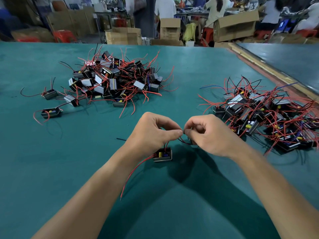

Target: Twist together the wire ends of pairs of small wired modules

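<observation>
Just above the module (162, 154), the left hand (155, 130) and right hand (205, 133) each pinch the thin wires (183, 142), fingertips nearly touching. The wires look light and limp, so holding them close to their tips seems best.

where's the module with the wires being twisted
Head view, near centre: the module is just below the left hand, which pinches its wires, left of the right hand.

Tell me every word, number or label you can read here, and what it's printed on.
No text is readable.
Small black wired modules: markings too small.
Brown cardboard boxes: no legible print.
White marks on a dark garment at the back: too blurred.
</observation>
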